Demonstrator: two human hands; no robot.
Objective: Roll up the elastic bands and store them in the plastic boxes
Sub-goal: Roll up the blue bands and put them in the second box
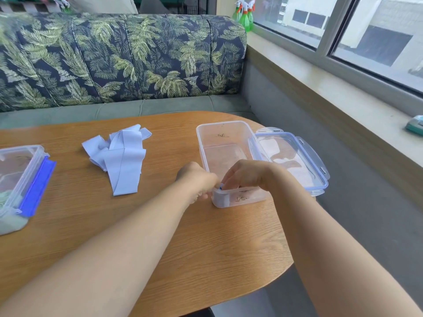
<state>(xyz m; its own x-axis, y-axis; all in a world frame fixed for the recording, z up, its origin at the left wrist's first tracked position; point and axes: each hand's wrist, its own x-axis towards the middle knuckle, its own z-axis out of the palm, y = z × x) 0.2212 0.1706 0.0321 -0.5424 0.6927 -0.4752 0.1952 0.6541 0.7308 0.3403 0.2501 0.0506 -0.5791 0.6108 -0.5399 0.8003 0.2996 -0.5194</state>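
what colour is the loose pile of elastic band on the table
Plain pale lilac-white; the elastic band shows best in the head view.

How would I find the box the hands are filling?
Find the wooden table, then its right end by the window. The clear box there stands open, its lid lying beside it on the right. The other box, at the left edge, has a bright blue strip instead.
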